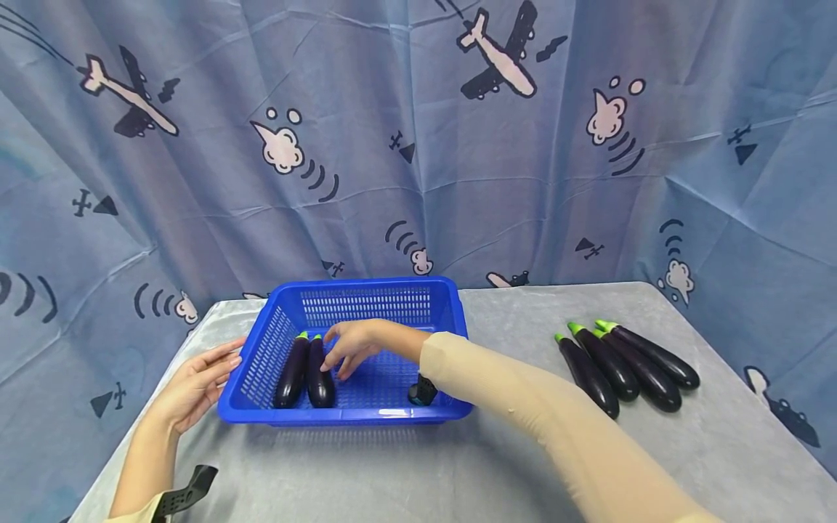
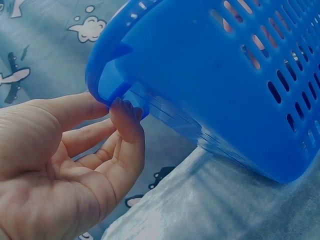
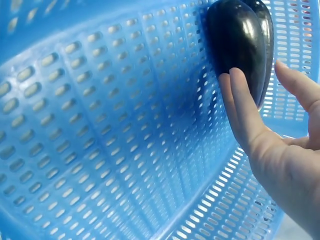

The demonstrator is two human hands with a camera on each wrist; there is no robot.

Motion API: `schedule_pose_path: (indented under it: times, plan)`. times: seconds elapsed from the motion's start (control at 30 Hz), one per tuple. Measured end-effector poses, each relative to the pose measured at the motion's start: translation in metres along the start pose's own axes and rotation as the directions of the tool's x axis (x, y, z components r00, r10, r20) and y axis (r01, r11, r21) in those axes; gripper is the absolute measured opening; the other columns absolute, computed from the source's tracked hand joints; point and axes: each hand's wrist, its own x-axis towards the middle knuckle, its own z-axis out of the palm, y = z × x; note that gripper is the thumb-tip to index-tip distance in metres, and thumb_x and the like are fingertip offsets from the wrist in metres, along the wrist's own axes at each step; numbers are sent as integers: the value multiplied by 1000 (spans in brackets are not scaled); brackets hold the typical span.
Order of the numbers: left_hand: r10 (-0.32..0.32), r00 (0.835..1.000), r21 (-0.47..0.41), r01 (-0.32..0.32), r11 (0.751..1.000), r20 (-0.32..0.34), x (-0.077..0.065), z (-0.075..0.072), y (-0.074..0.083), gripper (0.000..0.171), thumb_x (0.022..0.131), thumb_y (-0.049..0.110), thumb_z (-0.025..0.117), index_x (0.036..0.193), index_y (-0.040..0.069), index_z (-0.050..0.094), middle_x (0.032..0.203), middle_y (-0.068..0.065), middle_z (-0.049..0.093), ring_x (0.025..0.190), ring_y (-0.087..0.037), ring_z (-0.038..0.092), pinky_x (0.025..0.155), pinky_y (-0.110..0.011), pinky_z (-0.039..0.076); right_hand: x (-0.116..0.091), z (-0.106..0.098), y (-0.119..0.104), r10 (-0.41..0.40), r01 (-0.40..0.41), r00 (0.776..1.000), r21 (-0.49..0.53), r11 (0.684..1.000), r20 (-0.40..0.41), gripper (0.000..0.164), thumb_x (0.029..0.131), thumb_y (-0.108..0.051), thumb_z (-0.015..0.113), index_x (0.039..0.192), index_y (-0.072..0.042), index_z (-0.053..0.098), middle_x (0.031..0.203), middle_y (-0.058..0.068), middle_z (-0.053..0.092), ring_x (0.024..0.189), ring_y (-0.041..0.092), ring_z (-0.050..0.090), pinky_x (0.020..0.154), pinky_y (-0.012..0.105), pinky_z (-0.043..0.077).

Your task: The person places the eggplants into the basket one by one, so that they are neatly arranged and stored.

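A blue plastic basket (image 1: 346,416) with slotted walls stands on the table. Inside it, two dark purple eggplants lie side by side near the left wall: the left eggplant (image 1: 291,374) and the right eggplant (image 1: 320,385), green stem ends pointing away. My left hand (image 1: 189,388) holds the basket's left rim; in the left wrist view its fingertips pinch the rim's lip (image 2: 95,65). My right hand (image 1: 356,343) reaches into the basket beside the right eggplant. In the right wrist view, its straight fingers (image 3: 242,100) and thumb are spread apart, fingertips overlapping the near eggplant (image 3: 237,42).
Several more eggplants (image 1: 591,381) lie in a group on the right of the grey-covered table (image 1: 510,312). A blue curtain (image 1: 366,145) with airplane prints hangs behind and around the table. My right sleeve (image 1: 543,414) crosses over the basket's right side.
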Motion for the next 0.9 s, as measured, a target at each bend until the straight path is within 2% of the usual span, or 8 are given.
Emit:
schedule_pose_path:
  times: [0.1, 0.2, 0.47, 0.63, 0.9]
  plan:
    - [2, 1000, 3, -2, 1000, 3, 0, 0, 0, 44, 112, 2, 43, 127, 33, 71, 122, 9, 74, 106, -10, 73, 87, -27, 63, -3, -3, -1, -5, 5, 1000, -3, 1000, -2, 72, 98, 6, 68, 159, 2, 29, 112, 21, 65, 118, 49, 67, 104, 50, 57]
    - [2, 1000, 7, -2, 1000, 2, 0, 0, 0, 44, 112, 2, 44, 127, 33, 71, 122, 10, 74, 106, -9, 73, 87, -27, 62, -7, -6, -1, -15, 15, 1000, -4, 1000, 2, 73, 99, 6, 68, 160, 2, 29, 120, 24, 67, 127, 52, 62, 105, 52, 55]
    - [4, 1000, 11, -4, 1000, 5, -1, -1, -1, 44, 112, 2, 43, 127, 33, 71, 122, 10, 74, 105, -9, 73, 87, -27, 62, -23, -15, -7, -39, 37, 999, -83, 996, -18, 67, 100, 0, 69, 158, 3, 36, 140, 31, 59, 128, 52, 61, 105, 51, 56]
    - [4, 1000, 10, -4, 1000, -2, -2, -1, -1, 44, 112, 2, 44, 126, 34, 71, 122, 10, 74, 105, -9, 73, 86, -27, 63, -29, -18, -8, -50, 48, 999, -131, 990, -13, 66, 101, -2, 69, 158, 4, 38, 142, 30, 59, 132, 52, 58, 107, 54, 54]
    - [-24, 1000, 35, 25, 999, -15, -1, 2, 1, 42, 112, 5, 46, 125, 36, 71, 121, 12, 74, 106, -8, 73, 87, -27, 63, -43, -29, -8, -94, 90, 995, -141, 986, -20, 60, 101, -5, 70, 155, 1, 44, 139, 26, 65, 132, 50, 59, 104, 53, 56]
